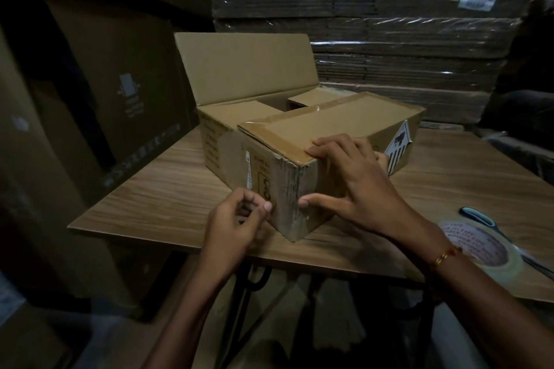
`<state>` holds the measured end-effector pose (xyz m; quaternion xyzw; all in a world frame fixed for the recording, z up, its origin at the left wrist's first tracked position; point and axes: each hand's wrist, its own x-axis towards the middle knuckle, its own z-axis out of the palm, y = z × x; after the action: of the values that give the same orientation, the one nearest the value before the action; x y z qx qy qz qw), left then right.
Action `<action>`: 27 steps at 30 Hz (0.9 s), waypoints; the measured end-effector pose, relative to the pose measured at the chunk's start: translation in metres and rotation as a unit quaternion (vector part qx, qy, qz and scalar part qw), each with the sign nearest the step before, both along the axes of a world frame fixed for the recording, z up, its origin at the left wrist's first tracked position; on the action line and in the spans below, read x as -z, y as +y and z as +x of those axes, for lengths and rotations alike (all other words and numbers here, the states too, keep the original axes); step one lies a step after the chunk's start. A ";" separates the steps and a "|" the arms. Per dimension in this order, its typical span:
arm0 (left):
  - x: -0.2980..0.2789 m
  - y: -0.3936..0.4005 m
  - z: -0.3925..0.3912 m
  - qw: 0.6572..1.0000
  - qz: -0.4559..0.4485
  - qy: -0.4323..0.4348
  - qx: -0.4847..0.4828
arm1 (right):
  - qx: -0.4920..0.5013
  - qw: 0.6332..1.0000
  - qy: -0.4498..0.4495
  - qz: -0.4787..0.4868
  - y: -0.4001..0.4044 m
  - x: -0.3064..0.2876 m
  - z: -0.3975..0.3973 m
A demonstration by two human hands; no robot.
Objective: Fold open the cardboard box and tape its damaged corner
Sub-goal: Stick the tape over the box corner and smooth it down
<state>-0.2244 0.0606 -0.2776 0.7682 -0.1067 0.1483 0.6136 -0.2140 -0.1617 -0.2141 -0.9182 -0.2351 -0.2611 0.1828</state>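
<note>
- The cardboard box (299, 141) sits mid-frame on the table (156, 201), damaged corner (292, 198) nearest.
- Right hand (356, 186) lies spread, flat on the box.
- Left hand (239, 222) pinches at the corner, probably tape.
- Smooth outward, firmly, avoiding wrinkles.

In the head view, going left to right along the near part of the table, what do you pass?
Left hand → taped near corner of the cardboard box → right hand → tape roll, with the scissors just behind it.
</note>
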 end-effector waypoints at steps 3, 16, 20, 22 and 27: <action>-0.019 -0.005 -0.013 0.992 0.047 -0.119 -0.012 | -0.014 1.000 0.013 0.009 -0.002 -0.002 0.001; -0.033 -0.027 -0.009 0.976 0.051 -0.208 -0.040 | -0.043 0.998 0.013 0.039 -0.006 0.000 -0.001; -0.038 -0.028 -0.009 0.971 0.061 -0.226 -0.050 | -0.035 0.999 0.017 0.033 -0.004 0.000 0.000; -0.036 -0.029 -0.011 0.971 0.047 -0.227 -0.054 | -0.031 0.999 0.013 0.026 -0.003 0.000 0.000; -0.032 -0.037 -0.017 0.974 -0.001 -0.222 -0.051 | -0.021 1.000 0.002 0.016 -0.003 0.004 0.000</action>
<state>-0.2417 0.0241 -0.2459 0.7200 -0.2009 0.3467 0.5666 -0.2139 -0.1644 -0.2179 -0.9105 -0.2500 -0.2592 0.2033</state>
